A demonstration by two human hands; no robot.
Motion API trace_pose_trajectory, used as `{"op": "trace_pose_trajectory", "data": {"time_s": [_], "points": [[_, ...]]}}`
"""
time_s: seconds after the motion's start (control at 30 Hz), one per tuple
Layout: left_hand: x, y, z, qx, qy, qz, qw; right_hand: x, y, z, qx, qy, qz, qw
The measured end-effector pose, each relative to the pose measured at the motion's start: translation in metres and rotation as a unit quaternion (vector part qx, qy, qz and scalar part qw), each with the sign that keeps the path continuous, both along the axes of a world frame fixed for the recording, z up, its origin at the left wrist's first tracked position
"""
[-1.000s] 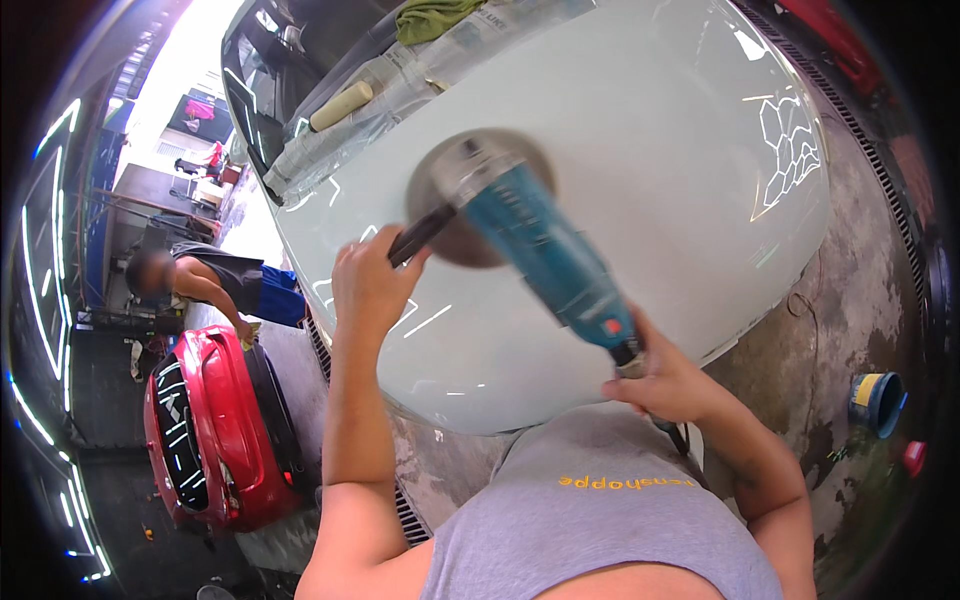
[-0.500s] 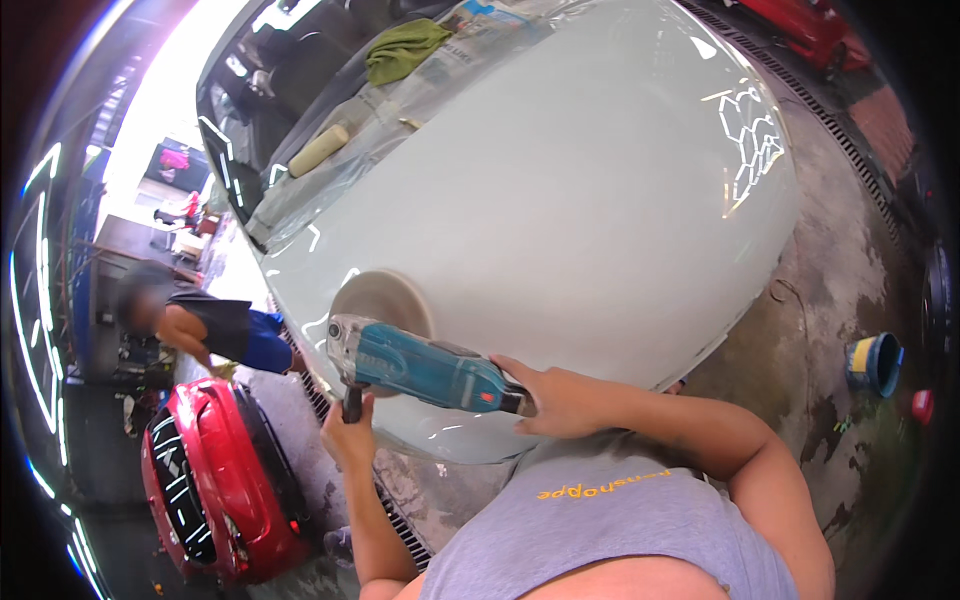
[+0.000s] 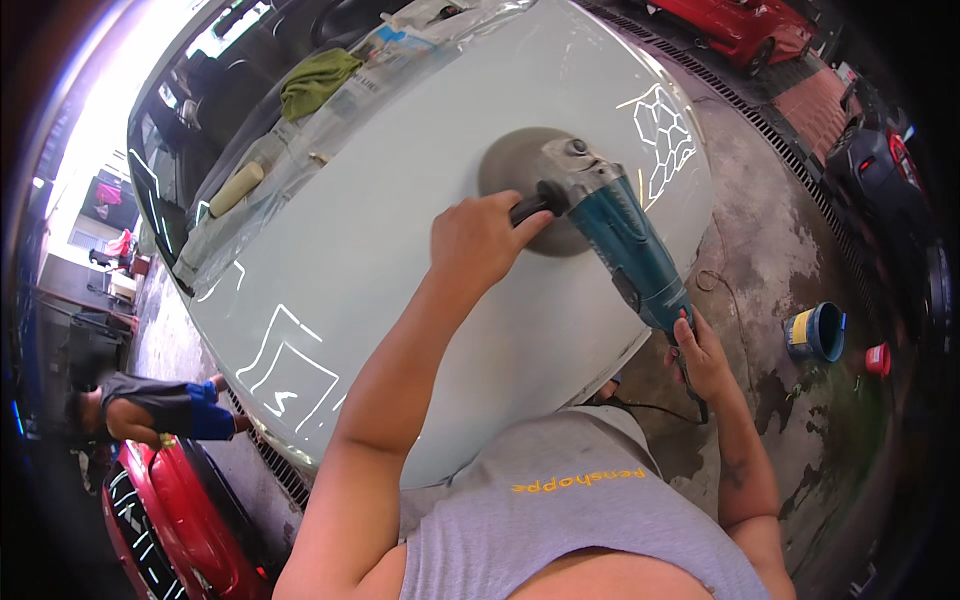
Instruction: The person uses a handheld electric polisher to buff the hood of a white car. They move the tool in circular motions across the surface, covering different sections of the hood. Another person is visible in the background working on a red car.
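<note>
A teal car polisher [image 3: 630,245] with a silver head lies across the pale grey car hood [image 3: 380,290]. Its round polishing pad [image 3: 525,175] rests against the hood and looks blurred, as if spinning. My left hand [image 3: 480,238] is wrapped round the black side handle [image 3: 532,205]. The rear grip of the polisher is held in my right hand [image 3: 700,352], near the hood's front edge. From that end a black power cord [image 3: 698,405] hangs down. White light reflections show on the hood at its left and right sides.
Near the windshield lie a green cloth [image 3: 318,82], a cream roll [image 3: 237,190] and plastic sheeting. A blue bucket [image 3: 815,332] and a red tub [image 3: 877,360] stand on the right. At left, a person [image 3: 160,405] bends by a red car [image 3: 190,510]. A floor drain [image 3: 790,170] runs along the far right.
The polisher has moved from the hood's near left to its right middle and swung round, its head now pointing away. Both hands moved with it. My view has shifted to the right.
</note>
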State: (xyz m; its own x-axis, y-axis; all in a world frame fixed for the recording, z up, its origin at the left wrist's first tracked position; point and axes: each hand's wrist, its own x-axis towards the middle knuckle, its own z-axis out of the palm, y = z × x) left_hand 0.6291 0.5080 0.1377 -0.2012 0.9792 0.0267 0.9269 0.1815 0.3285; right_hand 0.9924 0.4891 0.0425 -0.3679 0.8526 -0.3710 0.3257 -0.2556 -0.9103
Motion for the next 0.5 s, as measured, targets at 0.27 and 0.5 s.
{"op": "trace_pose_trajectory", "data": {"time_s": [0.27, 0.5], "points": [[0.013, -0.005, 0.021, -0.086, 0.028, -0.006, 0.996, 0.002, -0.031, -0.028, 0.007, 0.070, -0.005, 0.998], [-0.017, -0.085, 0.022, -0.043, -0.002, 0.058, 0.997, -0.022, -0.060, -0.026, 0.000, 0.066, 0.064, 0.996]]}}
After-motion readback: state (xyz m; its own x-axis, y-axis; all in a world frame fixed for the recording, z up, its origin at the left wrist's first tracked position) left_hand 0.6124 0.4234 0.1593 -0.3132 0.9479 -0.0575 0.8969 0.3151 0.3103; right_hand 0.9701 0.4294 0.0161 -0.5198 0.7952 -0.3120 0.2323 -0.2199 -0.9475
